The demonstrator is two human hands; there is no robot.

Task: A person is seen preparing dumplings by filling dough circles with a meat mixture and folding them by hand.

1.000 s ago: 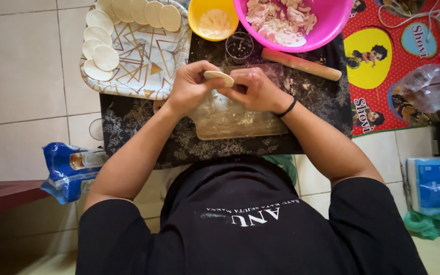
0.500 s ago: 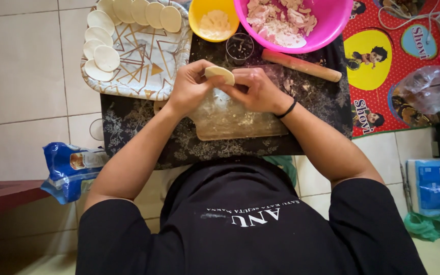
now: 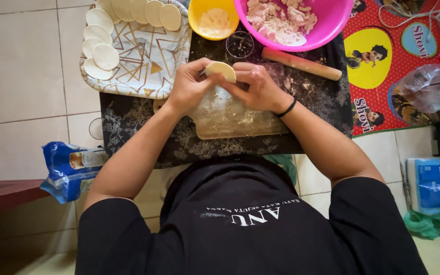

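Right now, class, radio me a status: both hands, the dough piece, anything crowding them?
Left hand and right hand both pinching one folded dough round above the board. Rolling pin close beside right hand, not touching.

Single view, head-mounted. The camera looks almost straight down from above the wearer, whose black-shirted shoulders fill the frame from 4 to 8 o'clock. Forward direction is 12 o'clock, where the pink bowl (image 3: pixel 294 20) and yellow bowl (image 3: pixel 213 18) are cut by the upper edge. The left hand (image 3: pixel 189 86) and right hand (image 3: pixel 258 86) sit just above centre, at moderate range. Tiled floor (image 3: pixel 21 76) spans 9 to 11 o'clock. No second view exists, so no overlap applies.
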